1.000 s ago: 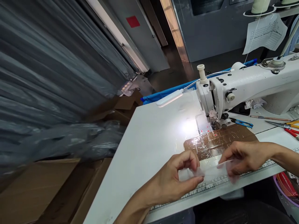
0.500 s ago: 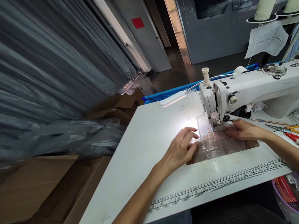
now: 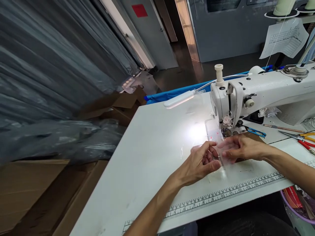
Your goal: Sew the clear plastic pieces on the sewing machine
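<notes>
A piece of clear plastic film (image 3: 223, 172), with blurred edges, lies between and below my hands in front of the sewing machine. My left hand (image 3: 200, 164) has its fingers curled at the film, thumb a little apart; the contact is partly hidden. Close to its fingertips is my right hand (image 3: 242, 149), blurred by motion, palm turned toward the left hand, so its grip does not show. Under and behind the right hand is a brown sheet (image 3: 256, 137). The white sewing machine (image 3: 220, 101) has its needle area just beyond both hands. Small red marks (image 3: 211, 137) show beside the presser foot.
Blue thread snips (image 3: 256, 131) lie right of the needle area. Farther right are a brown-handled tool (image 3: 283, 128) and pliers (image 3: 290, 135). A printed ruler (image 3: 222, 196) follows the front edge. A lamp (image 3: 179, 99) stands behind; cardboard boxes (image 3: 31, 193) are at left.
Both hands have come closer together and toward me, the right one moving left. The film no longer lies flat over the brown sheet. Blue snips now show by the machine.
</notes>
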`<action>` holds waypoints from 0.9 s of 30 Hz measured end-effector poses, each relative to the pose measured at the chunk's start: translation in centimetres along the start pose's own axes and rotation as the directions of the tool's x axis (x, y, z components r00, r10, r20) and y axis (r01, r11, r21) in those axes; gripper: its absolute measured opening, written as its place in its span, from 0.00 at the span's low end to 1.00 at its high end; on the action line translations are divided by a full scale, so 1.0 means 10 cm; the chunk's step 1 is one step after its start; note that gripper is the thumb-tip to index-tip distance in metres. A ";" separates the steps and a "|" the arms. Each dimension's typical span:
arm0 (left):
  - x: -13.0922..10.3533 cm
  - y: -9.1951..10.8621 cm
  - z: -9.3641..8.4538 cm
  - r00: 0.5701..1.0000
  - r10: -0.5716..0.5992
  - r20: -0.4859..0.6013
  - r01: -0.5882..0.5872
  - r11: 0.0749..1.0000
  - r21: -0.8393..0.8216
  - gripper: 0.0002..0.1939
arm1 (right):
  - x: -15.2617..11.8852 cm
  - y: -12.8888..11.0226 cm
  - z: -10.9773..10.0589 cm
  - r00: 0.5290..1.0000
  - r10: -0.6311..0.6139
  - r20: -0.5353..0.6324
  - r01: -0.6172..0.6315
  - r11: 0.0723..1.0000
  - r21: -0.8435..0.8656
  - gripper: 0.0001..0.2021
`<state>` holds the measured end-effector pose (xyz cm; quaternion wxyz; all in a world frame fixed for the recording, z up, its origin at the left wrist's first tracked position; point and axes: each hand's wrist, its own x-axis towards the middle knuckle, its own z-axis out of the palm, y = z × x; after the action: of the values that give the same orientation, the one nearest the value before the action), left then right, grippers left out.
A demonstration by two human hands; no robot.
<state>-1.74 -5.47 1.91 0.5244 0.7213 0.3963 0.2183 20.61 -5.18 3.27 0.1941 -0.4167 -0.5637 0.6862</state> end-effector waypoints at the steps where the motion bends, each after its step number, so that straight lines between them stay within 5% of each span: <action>1: 0.00 0.00 0.02 0.999 -0.040 -0.018 0.040 0.999 -0.007 0.33 | 0.02 -0.01 0.01 0.999 -0.006 0.033 0.006 1.000 -0.015 0.19; 4: 0.01 -0.03 0.07 0.984 -0.126 -0.124 0.128 0.992 0.011 0.31 | 0.01 0.04 -0.06 0.992 -0.086 -0.088 0.048 0.928 -0.368 0.18; 6: 0.02 -0.06 0.09 0.976 -0.154 -0.151 0.157 0.988 0.005 0.27 | -0.02 0.13 -0.15 0.956 -0.255 -0.147 0.099 0.749 -0.655 0.16; 9: 0.03 -0.08 0.12 0.972 -0.152 -0.178 0.162 0.986 0.045 0.25 | -0.05 0.31 -0.24 0.886 -0.463 0.021 0.267 0.473 -0.839 0.15; 12: 0.05 -0.08 0.14 0.962 -0.129 -0.241 0.146 0.988 0.053 0.27 | -0.03 0.46 -0.28 0.839 -0.535 0.095 0.320 0.345 -0.882 0.17; 19: 0.06 -0.10 0.13 0.951 -0.221 -0.215 0.212 0.975 -0.067 0.27 | 0.02 0.57 -0.29 0.781 -0.623 0.052 0.328 0.338 -0.882 0.17; 27: 0.07 -0.07 0.19 0.896 -0.281 -0.344 0.259 0.960 -0.110 0.31 | 0.01 0.58 -0.28 0.735 -0.671 0.093 0.403 0.323 -0.856 0.17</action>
<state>-0.22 -5.90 0.49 0.4909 0.5915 0.5739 0.2824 24.00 -5.11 -2.27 0.2669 -0.3338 -0.8902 0.1578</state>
